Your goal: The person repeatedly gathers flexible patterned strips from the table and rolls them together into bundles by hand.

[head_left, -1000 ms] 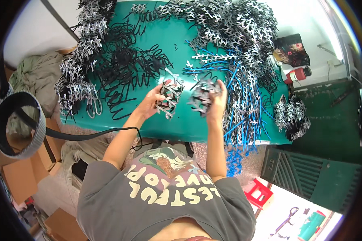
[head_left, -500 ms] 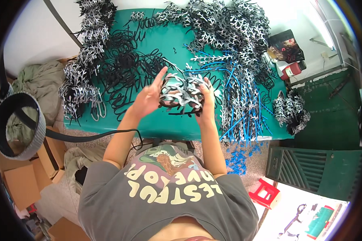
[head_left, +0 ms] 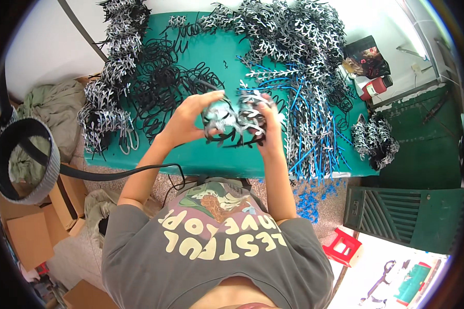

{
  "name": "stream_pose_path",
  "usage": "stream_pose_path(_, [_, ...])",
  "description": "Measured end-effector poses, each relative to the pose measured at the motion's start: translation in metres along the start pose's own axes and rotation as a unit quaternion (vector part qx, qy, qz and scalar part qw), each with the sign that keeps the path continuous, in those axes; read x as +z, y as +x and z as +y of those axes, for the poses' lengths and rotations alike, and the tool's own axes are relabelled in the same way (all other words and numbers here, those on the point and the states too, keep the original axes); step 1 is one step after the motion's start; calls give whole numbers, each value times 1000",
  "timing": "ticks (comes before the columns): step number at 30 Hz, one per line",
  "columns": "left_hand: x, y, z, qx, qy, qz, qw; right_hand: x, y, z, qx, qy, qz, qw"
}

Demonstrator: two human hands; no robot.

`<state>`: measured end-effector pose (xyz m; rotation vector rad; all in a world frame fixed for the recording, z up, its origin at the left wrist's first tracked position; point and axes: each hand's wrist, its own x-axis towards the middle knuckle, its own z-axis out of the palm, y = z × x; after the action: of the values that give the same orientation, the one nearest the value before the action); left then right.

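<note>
Between my two hands, above the front part of the green table [head_left: 191, 163], is a coiled bundle of silver-and-black leaf-shaped trim [head_left: 251, 117]. My left hand [head_left: 187, 117] curls round the bundle's left side, thumb below and fingers on top. On the opposite side my right hand [head_left: 270, 123] grips it, with the thumb over the leaves. The left half of the bundle is blurred by motion. Loose black cords [head_left: 162, 77] lie heaped just beyond my left hand. To the right of my right hand, leaf strips mix with blue cords [head_left: 299, 100].
Leaf trim is piled at the far right [head_left: 299, 31], with a stack of leaf-trim bundles [head_left: 121, 51] along the left edge. Another bundle [head_left: 374, 141] sits near the right corner, close to a red bottle [head_left: 376, 88]. A ring-shaped lamp [head_left: 26, 159] hangs at left.
My left hand, its index finger stretched out before, has closed round the bundle's left side. The bundle has turned in my hands, and my right hand has shifted slightly right.
</note>
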<state>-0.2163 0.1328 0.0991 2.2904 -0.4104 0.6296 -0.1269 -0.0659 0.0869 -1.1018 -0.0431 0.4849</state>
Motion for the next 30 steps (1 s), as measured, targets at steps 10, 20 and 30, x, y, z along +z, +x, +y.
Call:
stream_pose_path(10, [32, 6, -9, -325, -551, 42, 767, 19, 0, -11, -144, -57, -84, 984])
stream_pose_path(20, [38, 1, -14, -338, -602, 54, 722, 3, -4, -27, -27, -19, -201, 979])
stream_pose_path(30, [33, 10, -1, -324, -586, 105, 735, 18, -12, -34, -227, -136, 14, 964])
